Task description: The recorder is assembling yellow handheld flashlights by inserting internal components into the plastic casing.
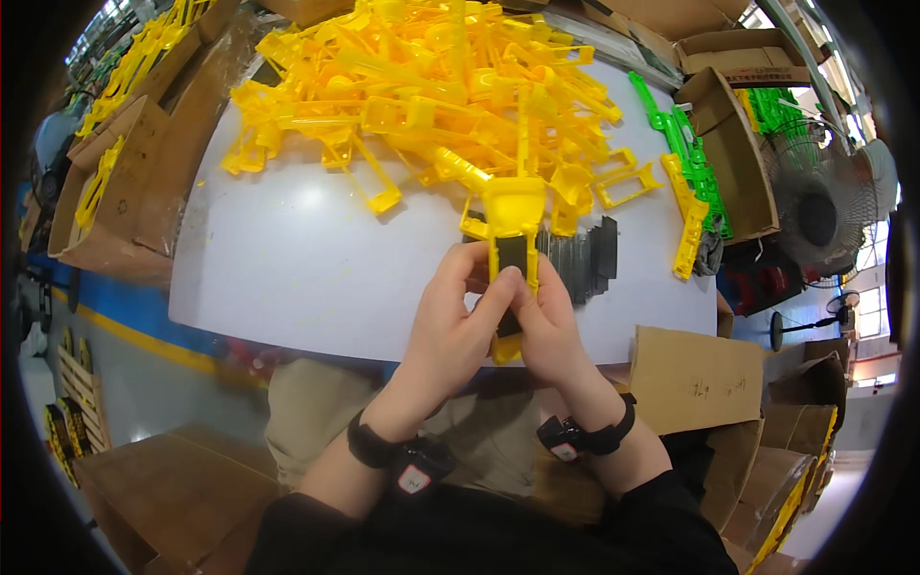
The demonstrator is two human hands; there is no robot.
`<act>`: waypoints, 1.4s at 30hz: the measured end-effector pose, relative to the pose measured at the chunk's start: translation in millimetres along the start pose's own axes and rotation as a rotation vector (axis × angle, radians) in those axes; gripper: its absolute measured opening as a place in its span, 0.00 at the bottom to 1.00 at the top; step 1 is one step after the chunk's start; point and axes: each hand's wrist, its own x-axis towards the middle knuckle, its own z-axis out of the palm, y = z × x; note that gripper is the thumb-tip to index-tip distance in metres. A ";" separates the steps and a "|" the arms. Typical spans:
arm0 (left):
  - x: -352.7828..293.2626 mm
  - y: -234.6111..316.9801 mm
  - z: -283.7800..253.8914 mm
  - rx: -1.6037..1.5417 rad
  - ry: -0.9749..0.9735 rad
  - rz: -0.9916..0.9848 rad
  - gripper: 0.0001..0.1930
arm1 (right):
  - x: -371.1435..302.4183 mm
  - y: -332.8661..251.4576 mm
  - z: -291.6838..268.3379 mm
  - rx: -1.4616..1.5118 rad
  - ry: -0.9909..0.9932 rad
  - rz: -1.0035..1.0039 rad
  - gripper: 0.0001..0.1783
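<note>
Between my two hands, near the front edge of the white table, is a long yellow plastic part [516, 206] with a scooped upper end and a framed lower half. A dark flat strip [513, 252] lies inside that frame. My left hand [460, 302] is closed round the part's left side, its thumb on the front. From the other side my right hand [548, 311] grips the part, thumb pressed close to the left thumb over the strip. Just right of the part, a row of dark flat strips [580, 264] lies on the table, partly hidden by the part and my hand.
A large heap of yellow plastic parts [422, 86] covers the far side of the white table [287, 259]. Green plastic parts [690, 158] lie at the right edge beside a cardboard box [733, 153] and a fan [815, 216]. More cardboard boxes [134, 192] stand left, with another cardboard flap [695, 379] at near right.
</note>
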 end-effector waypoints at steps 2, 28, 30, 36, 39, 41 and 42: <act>3.8 -9.6 -3.8 0.005 -0.019 -0.025 0.10 | -1.8 12.6 -0.5 -0.336 -0.040 -0.216 0.12; -3.2 -6.2 2.9 -0.433 -0.028 -0.131 0.11 | -10.4 -1.4 13.4 -0.556 -0.074 -0.316 0.39; -4.7 -8.2 2.5 -0.494 -0.016 -0.137 0.11 | -13.6 -5.3 17.7 -0.478 -0.100 -0.198 0.44; -2.2 -6.7 6.5 -0.696 0.003 -0.129 0.13 | -10.3 0.0 14.9 -0.735 -0.081 -0.446 0.52; 1.1 -12.9 -2.0 -0.725 -0.096 -0.163 0.14 | -10.0 -1.0 14.7 -0.624 -0.095 -0.375 0.58; 2.2 -16.7 -4.3 -0.737 -0.156 -0.191 0.14 | -7.5 -0.2 13.5 -0.616 -0.106 -0.372 0.60; 2.0 -16.8 -3.7 -0.738 -0.128 -0.170 0.14 | -6.5 -0.5 14.2 -0.633 -0.127 -0.372 0.61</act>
